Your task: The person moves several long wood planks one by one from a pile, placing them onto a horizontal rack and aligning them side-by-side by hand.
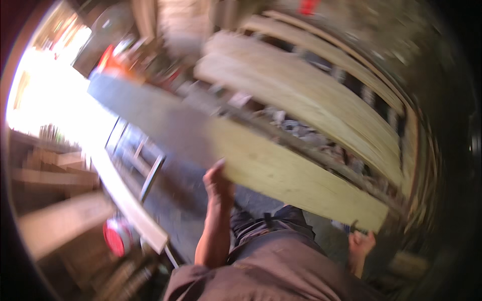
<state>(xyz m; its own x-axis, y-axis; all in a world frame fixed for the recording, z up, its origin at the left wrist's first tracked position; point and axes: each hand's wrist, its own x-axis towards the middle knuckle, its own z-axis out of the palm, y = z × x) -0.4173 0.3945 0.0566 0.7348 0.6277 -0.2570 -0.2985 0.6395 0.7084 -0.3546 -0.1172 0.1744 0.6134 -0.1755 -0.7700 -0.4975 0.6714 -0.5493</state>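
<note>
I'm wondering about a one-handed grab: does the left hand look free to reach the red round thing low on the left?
Probably not right now. The left hand is up against the edge of the long plank, with the right hand at its near end. The red round thing lies lower left, with nothing across the way to it.

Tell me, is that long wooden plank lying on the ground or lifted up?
Lifted up. The plank slants across the view, with the left hand gripping its lower edge and the right hand under its near end.

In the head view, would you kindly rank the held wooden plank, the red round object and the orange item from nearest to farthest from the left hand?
1. Wooden plank: touching the left hand.
2. Red round object: lower left.
3. Orange item: upper left, far back.
</note>
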